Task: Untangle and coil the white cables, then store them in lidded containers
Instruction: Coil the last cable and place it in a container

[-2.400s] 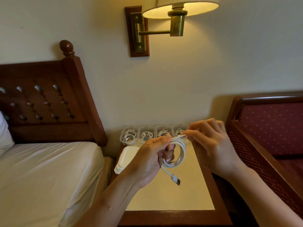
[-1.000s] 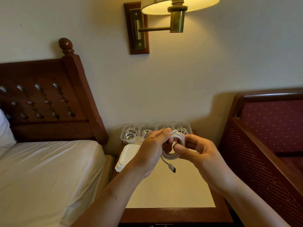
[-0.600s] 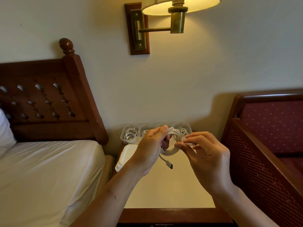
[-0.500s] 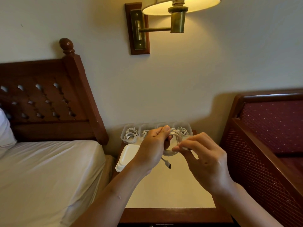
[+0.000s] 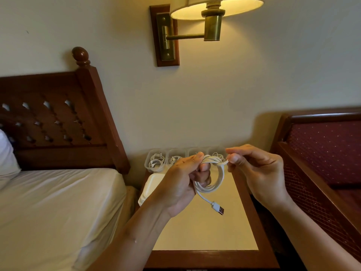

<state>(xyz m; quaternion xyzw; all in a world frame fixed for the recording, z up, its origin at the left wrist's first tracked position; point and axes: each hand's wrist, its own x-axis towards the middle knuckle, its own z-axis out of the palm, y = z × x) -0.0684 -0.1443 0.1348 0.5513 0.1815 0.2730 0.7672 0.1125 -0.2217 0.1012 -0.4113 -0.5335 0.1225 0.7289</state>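
A coiled white cable [image 5: 218,178] hangs above the nightstand, its USB plug [image 5: 218,208] dangling below the loops. My left hand [image 5: 180,182] grips the coil, thumb on top and fingers through the loops. To the right, my right hand [image 5: 257,171] pinches the cable's free end, which is wrapped across the top of the coil. Several clear containers [image 5: 154,160] with coiled white cables inside stand in a row at the back of the nightstand, partly hidden by my hands. A white lidded container [image 5: 149,187] sits at the left side.
The nightstand [image 5: 205,231] has a pale top and dark wood rim. A bed with a white sheet [image 5: 58,202] and wooden headboard [image 5: 58,124] lies left. A red upholstered seat [image 5: 322,153] stands right. A lit wall lamp [image 5: 211,14] hangs above.
My right hand has pulled the free cable end rightward and up, away from the coil. The coil in my left hand hangs slightly lower, with the plug dangling further down.
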